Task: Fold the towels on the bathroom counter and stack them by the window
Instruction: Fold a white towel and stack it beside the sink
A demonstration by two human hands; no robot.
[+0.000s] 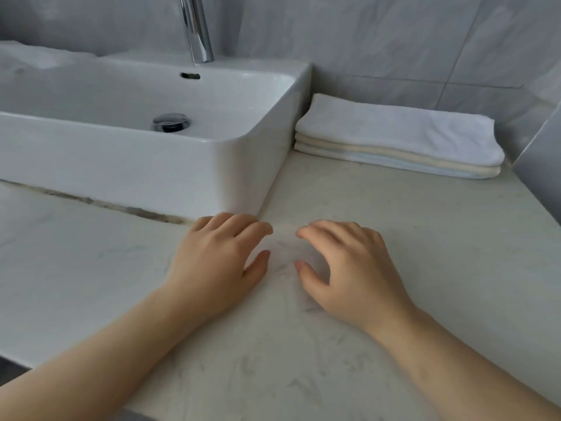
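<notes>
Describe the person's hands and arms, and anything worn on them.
The left hand and right hand are bare: no gloves, no rings, no visible nail polish; the nails look short. The left forearm and right forearm are uncovered as far as the picture shows, with no sleeve, watch or bracelet.

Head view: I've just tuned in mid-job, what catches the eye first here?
The left hand and right hand come first, side by side low over the marble counter, fingers loosely curled and holding nothing. Behind them the stack of folded towels, white on cream on pale blue, lies against the back wall, just right of the white sink.
</notes>
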